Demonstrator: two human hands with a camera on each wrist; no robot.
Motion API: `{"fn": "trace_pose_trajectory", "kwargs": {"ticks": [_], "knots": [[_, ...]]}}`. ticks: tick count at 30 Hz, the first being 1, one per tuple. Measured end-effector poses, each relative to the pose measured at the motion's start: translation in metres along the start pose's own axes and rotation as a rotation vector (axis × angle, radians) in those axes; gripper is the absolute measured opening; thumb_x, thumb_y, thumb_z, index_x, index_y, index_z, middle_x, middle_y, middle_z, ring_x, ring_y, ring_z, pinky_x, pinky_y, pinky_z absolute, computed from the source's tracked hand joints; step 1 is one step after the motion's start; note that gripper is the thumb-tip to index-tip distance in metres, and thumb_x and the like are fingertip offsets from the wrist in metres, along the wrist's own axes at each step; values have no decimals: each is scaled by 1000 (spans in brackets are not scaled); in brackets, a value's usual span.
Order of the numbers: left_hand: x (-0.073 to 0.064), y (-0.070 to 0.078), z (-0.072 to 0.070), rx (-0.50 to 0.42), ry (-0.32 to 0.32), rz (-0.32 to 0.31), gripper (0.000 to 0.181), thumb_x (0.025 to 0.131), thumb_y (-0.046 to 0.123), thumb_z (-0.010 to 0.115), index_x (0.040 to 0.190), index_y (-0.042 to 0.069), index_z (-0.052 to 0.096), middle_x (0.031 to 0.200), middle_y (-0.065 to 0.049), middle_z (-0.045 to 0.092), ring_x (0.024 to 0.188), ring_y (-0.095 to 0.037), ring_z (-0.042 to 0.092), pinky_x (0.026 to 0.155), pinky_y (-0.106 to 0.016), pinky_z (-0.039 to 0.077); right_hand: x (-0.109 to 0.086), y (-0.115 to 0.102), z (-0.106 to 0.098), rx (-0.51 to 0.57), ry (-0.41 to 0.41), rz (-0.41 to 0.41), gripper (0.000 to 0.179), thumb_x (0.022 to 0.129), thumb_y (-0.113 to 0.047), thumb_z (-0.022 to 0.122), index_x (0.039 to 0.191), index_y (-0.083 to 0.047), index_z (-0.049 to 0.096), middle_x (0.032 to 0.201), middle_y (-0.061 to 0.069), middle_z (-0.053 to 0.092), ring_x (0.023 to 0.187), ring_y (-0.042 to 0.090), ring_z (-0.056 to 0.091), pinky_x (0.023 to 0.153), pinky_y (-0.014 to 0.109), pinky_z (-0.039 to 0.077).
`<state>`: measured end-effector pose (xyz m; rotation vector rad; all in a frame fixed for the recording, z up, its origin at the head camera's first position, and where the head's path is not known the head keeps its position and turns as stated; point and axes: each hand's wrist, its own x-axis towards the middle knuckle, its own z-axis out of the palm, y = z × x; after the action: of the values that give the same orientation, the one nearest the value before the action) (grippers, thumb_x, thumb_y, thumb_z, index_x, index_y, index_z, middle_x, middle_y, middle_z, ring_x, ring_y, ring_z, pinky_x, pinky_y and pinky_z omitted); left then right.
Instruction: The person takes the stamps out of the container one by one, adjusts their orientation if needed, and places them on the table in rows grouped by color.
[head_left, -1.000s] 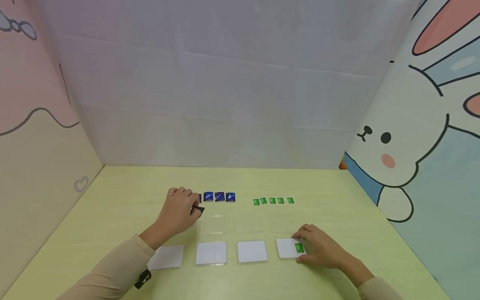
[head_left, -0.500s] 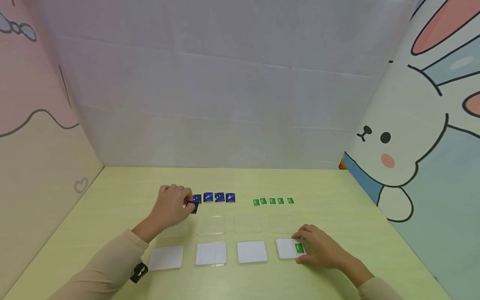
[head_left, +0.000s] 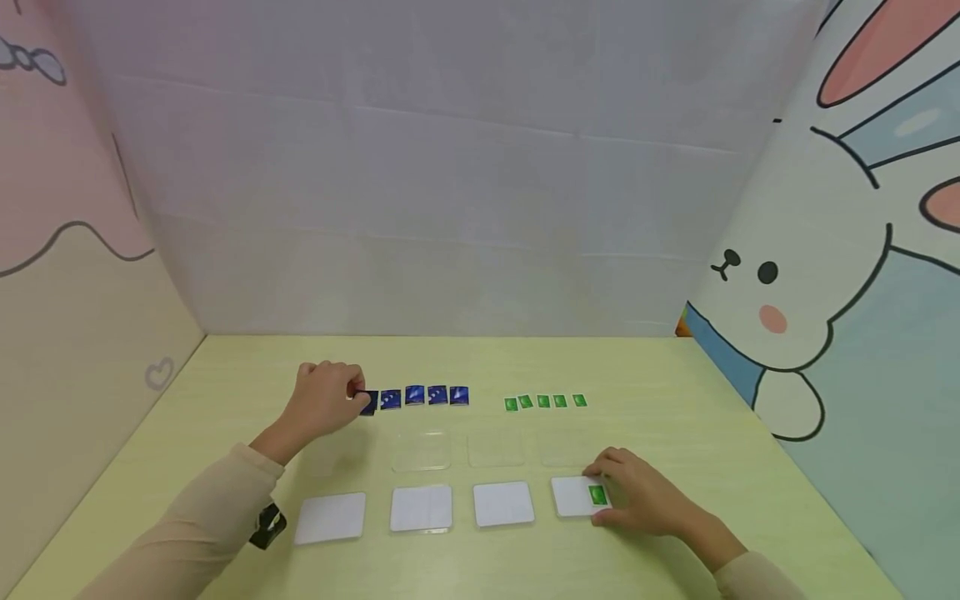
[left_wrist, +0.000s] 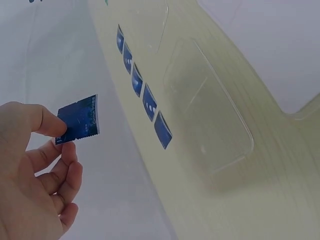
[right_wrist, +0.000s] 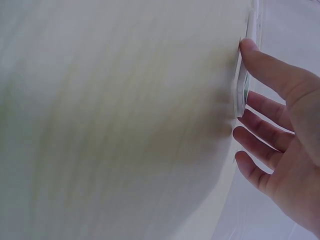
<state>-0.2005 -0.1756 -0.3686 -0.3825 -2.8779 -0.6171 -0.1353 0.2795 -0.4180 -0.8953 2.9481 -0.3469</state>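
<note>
My left hand (head_left: 322, 400) pinches a small blue stamp with a toothed edge (left_wrist: 78, 119) between thumb and forefinger, raised near the left end of a row of blue stamps (head_left: 415, 395). In the left wrist view its other fingers curl loosely beneath. At the right, my right hand (head_left: 637, 493) holds the side of a thin white block (head_left: 570, 497), thumb on the near edge and fingertips on the far one. A green stamp (head_left: 597, 495) lies on that block beside the palm. The right wrist view shows the thumb (right_wrist: 265, 62) along the block's edge.
Several green stamps (head_left: 543, 402) lie in a row at the back right. Clear plastic covers (head_left: 422, 452) sit mid-table, behind three more white blocks (head_left: 422, 507). A pale back wall (head_left: 450, 208) and printed side walls enclose the yellow-green table (head_left: 450, 567).
My left hand has moved left and slightly away from me with its stamp, uncovering more of the blue row. The right hand has stayed on the white block.
</note>
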Motion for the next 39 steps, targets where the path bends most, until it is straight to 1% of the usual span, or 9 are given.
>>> {"fn": "trace_pose_trajectory", "kwargs": {"ticks": [8,11,18,26,31,35,39], "knots": [[7,-18,-2,-2,-37,-41,12,83,16,60,71,13,58,63,1,55,71,-20,49,83,-51,30,0,0,-1,5,-8,6,50,74,-45,78,112,-15,65,109,-7,61,102,12,56,92,39,49],[10,-24,-3,-2,-63,-57,14,84,17,59,71,12,57,63,1,55,70,-20,49,83,-52,29,0,0,0,7,-4,-1,49,75,-45,78,111,-15,65,108,-7,61,101,12,56,92,39,49],[18,-36,-3,12,-173,-112,16,87,21,58,76,11,57,67,-1,56,66,-18,49,81,-48,26,0,-1,0,18,-4,4,49,74,-44,79,111,-15,65,108,-7,61,101,13,56,92,39,49],[27,-47,-3,-17,-253,-159,17,89,23,55,77,10,58,70,-1,57,68,-18,49,81,-49,26,1,-1,-1,19,-12,33,50,75,-46,77,112,-16,65,110,-8,60,102,12,55,93,39,49],[33,-51,-3,-46,-309,-181,21,89,26,53,72,13,52,66,2,51,67,-16,46,79,-46,24,2,1,-1,18,-22,48,51,74,-48,77,112,-16,65,111,-8,61,103,12,55,94,39,49],[38,-55,-5,-65,-366,-196,26,90,26,52,66,16,46,62,4,43,64,-15,40,82,-50,26,2,1,0,23,-24,50,51,74,-48,77,112,-16,65,111,-8,61,103,12,55,94,39,49],[43,-58,-7,-77,-426,-222,31,90,28,51,62,18,42,61,4,41,64,-15,39,85,-55,30,1,0,0,29,-19,45,51,74,-48,77,112,-16,65,111,-8,61,103,12,55,94,40,48]]}}
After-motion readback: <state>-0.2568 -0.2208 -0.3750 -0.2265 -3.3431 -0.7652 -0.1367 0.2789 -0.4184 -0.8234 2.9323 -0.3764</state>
